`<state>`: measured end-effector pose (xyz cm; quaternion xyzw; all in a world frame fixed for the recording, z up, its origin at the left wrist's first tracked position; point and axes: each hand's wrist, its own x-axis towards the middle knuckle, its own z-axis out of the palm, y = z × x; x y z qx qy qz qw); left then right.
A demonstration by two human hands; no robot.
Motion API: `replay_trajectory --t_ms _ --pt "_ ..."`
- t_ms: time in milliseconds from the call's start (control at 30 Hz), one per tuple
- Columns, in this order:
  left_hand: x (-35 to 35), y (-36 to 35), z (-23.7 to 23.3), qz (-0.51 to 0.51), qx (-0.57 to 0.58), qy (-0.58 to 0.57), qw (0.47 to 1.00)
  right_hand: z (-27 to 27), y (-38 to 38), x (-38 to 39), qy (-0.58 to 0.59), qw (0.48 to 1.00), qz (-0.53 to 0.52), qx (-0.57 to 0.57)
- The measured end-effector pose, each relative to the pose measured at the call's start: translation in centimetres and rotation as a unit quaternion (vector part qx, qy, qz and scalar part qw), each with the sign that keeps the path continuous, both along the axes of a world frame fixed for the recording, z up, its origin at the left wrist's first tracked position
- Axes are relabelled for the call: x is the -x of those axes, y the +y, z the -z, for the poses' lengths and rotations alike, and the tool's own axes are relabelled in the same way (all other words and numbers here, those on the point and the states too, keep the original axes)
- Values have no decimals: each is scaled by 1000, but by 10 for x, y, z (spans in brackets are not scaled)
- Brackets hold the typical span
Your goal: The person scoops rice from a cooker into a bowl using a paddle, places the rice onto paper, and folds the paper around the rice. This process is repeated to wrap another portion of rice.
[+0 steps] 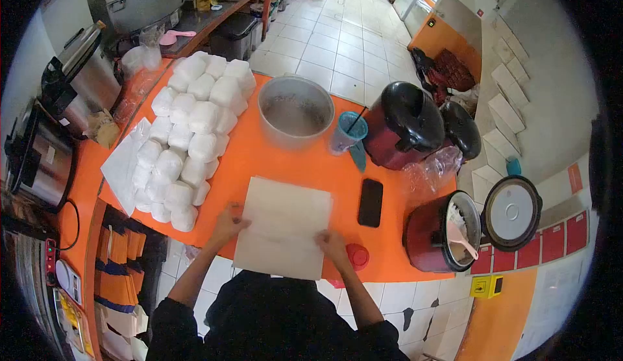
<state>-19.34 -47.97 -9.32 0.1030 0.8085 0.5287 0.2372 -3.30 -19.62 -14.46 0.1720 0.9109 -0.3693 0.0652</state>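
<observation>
A stack of beige wrapping paper [283, 228] lies at the front edge of the orange table, a little over the edge towards my body. My left hand [227, 224] is closed at the stack's left edge, thumb and fingers against the paper. At the lower right edge, my right hand [333, 247] pinches the side of the sheets. A red plastic cup or lid [357, 256] sits just beside my right wrist. Left of the paper are piled many white rounded wrapped packets [189, 141]. Beyond the paper stands a grey metal pot [296, 111].
An open rice cooker [431, 234] holds rice and a pink paddle [459, 239]. A black phone [370, 203], a blue-green cup [348, 134] and a closed dark red cooker [402, 127] stand on the right. Steel cookers [87, 78] line the left side.
</observation>
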Motion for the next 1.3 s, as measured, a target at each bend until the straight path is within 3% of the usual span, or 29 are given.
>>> replay_trajectory --t_ms 33,67,133,167,200,267,367,467,567,667,833,933,1033,1133,1233,1300 --pt "-4 4 -9 0 48 14 999 2 -3 2 67 996 -8 -53" --pt "-8 9 -8 -11 78 154 985 5 -7 5 133 985 -17 -105" --pt "-29 15 3 -32 135 419 897 -33 -22 38 178 979 -13 -94" --pt "-42 16 13 42 136 435 889 -45 -30 52 200 976 -10 -89" --pt "-56 15 25 115 136 450 875 -37 -33 60 216 964 -43 -152" --pt "-80 20 27 214 139 444 859 -13 -33 79 248 922 -111 -275" --pt "-100 28 9 275 163 413 853 -56 -49 97 -77 984 -83 -141" --pt "-102 29 8 288 197 424 836 4 -28 91 281 920 -126 -242" --pt "-99 30 1 280 208 419 839 -1 -25 107 101 966 -39 -233" --pt "-96 34 3 263 221 424 838 45 16 116 197 958 -149 -146" --pt "-85 39 12 220 214 477 823 -77 -33 86 160 972 -140 -95" --pt "-73 38 22 211 181 501 819 -39 -55 47 173 964 -147 -139" --pt "-63 34 32 220 102 409 880 -34 -100 21 241 940 -122 -207" --pt "-69 34 29 154 111 360 913 -27 -117 13 277 923 -119 -238" --pt "-59 40 7 110 8 467 877 -20 -118 8 269 922 -150 -233" --pt "-47 40 3 234 82 559 791 -21 -112 6 258 928 -152 -223"
